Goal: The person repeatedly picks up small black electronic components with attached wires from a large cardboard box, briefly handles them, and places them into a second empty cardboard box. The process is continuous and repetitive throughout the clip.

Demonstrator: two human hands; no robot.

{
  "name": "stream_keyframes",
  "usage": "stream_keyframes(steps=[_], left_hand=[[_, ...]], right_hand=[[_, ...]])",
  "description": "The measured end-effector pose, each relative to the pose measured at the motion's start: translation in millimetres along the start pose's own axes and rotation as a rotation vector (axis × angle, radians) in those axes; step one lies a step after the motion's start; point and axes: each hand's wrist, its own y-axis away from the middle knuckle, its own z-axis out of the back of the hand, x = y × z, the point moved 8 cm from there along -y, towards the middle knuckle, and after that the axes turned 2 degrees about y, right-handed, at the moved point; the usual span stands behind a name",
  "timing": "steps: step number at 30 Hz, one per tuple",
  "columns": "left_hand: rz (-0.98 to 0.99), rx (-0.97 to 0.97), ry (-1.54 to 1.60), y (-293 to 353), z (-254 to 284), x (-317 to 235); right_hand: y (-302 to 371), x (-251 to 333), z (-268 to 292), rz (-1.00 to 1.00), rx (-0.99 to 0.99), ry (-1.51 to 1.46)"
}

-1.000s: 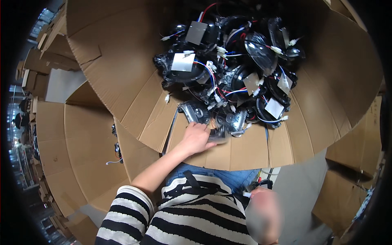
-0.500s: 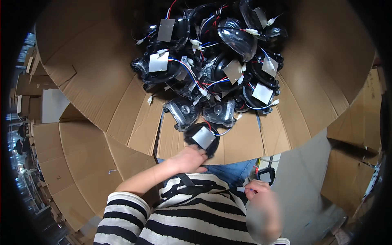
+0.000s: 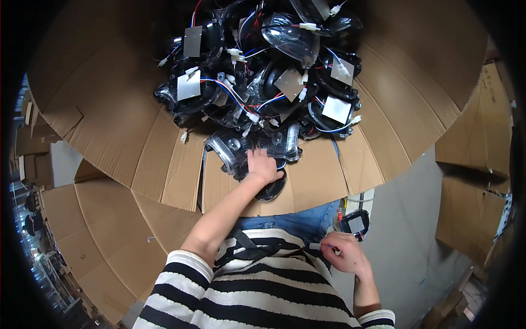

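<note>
A pile of black lamps with clear lenses (image 3: 290,41), silver square plates (image 3: 188,85) and red, white and blue wires lies in a large cardboard box. My left hand (image 3: 262,167) is laid over a black lamp (image 3: 272,191) near the box's front edge, hiding most of it. Its fingers are stretched out, and their tips reach the clear lamps (image 3: 222,151) just beyond. By my waist on the right, my right hand (image 3: 344,253) is closed in a pinch on a thin wire with a small white connector (image 3: 315,246).
The curved cardboard wall (image 3: 416,126) of the box surrounds the pile. Another black lamp with a grey plate (image 3: 356,223) sits low to the right, beside a white surface. Brown cartons (image 3: 466,214) stand at the right, and cardboard flaps (image 3: 104,230) spread at the left.
My left hand has moved forward from the front lamp's near edge to its top, covering its silver plate. The right hand still pinches the wire. The whole view has shifted slightly.
</note>
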Motion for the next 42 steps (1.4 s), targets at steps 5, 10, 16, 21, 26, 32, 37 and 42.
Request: stream_keyframes(steps=[5, 10, 16, 21, 26, 32, 37, 42], left_hand=[[-0.096, -0.006, 0.366, 37, 4, -13], [-0.342, -0.229, 0.355, 84, 31, -22], [0.006, -0.230, 1.786, 38, 14, 15], [-0.267, -0.514, 1.304, 66, 61, -19], [-0.330, -0.486, 1.114, 117, 34, 10], [-0.422, -0.363, 1.266, 153, 37, 11], [-0.401, -0.400, 1.476, 158, 40, 14], [-0.391, -0.252, 1.583, 164, 44, 10]], right_hand=[[-3, 3, -1, 0.006, 0.003, 0.023], [-4, 4, -1, 0.022, -0.008, 0.017], [1, 2, 0, -0.026, -0.004, 0.033], [6, 1, -2, -0.049, 0.010, 0.040], [-3, 8, -7, -0.009, 0.041, 0.047], [-22, 13, -21, 0.036, 0.116, 0.033], [-33, 20, -33, 0.061, 0.132, -0.014], [-38, 17, -44, 0.024, 0.193, -0.027]])
